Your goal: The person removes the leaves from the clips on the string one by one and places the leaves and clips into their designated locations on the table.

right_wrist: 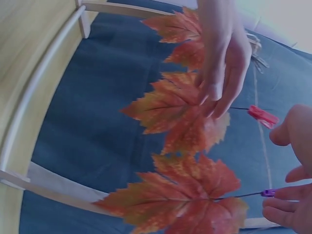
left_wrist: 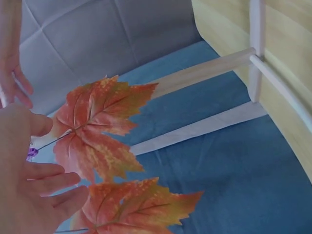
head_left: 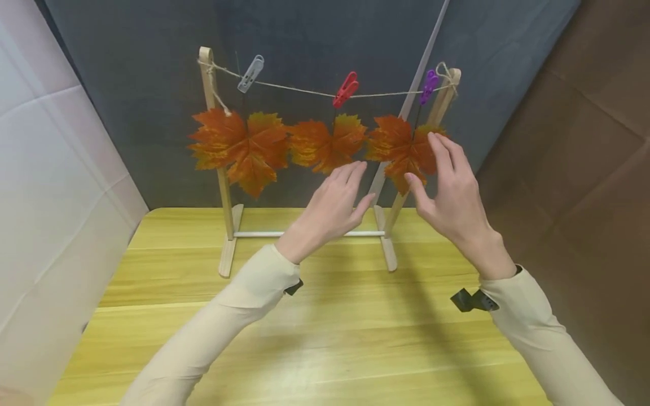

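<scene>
Hanging looks done: three orange maple-shaped leaves (head_left: 330, 145) beneath grey, red and purple plastic clothespins (head_left: 346, 90) on beige string (head_left: 299, 89), just beyond the fingers | left hand (head_left: 332, 197): relaxed, empty | right hand (head_left: 452, 186): loosely spread, empty, leaf contact unclear | remaining: perhaps straightening

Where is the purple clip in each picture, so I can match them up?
Head view: purple clip, upper right.
Left wrist view: purple clip, far left, below mid-height.
Right wrist view: purple clip, lower right.
Shared landmark: the orange leaf hanging from it.
</scene>
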`<state>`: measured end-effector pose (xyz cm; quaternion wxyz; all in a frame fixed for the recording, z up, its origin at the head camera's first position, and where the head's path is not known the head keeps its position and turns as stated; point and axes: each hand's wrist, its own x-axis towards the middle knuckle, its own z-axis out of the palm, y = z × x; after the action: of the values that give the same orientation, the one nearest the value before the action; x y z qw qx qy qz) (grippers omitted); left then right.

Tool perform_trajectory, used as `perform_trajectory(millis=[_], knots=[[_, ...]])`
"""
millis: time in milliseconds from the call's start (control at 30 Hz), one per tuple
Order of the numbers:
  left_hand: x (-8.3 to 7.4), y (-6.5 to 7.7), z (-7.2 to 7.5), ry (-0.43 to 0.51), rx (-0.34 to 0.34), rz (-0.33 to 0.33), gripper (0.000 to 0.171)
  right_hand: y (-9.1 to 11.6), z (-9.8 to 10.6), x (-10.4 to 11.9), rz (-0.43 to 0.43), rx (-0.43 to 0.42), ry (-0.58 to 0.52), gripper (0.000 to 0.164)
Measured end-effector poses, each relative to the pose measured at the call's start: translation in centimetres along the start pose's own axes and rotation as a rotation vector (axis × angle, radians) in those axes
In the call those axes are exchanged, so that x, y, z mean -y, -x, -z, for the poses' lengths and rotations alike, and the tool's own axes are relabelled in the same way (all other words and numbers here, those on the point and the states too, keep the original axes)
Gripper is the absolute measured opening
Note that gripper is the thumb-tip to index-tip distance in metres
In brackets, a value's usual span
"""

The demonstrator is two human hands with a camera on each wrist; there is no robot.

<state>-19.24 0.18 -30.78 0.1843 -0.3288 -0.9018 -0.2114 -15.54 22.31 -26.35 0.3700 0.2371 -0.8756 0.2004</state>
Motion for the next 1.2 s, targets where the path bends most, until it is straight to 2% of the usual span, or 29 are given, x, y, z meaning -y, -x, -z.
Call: perform_trajectory(millis=[167, 667, 867, 1200], knots=[[-0.4, -1.4, -0.1, 0.000, -0.068, -0.042, 0.059, -1.4, 0.8, -0.1, -0.006, -0.033, -0.004, 0.063], [-0.8, -5.4, 0.0, 0.091, -0.135, -0.027, 0.057, -5.8, 2.2, -1.3, -0.079, -0.129, -0.039, 0.055], [-1.1, -6.8, 0.0, 0.096, -0.167, -0.032, 0.057, -7.1, 2.3, -1.7, -0.132, -0.118, -0.037, 0.054], [-1.6, -9.3, -0.3, 0.101, -0.177, -0.020, 0.059, -9.3, 2.1, -2.2, -0.172, -0.060, -0.076, 0.049]])
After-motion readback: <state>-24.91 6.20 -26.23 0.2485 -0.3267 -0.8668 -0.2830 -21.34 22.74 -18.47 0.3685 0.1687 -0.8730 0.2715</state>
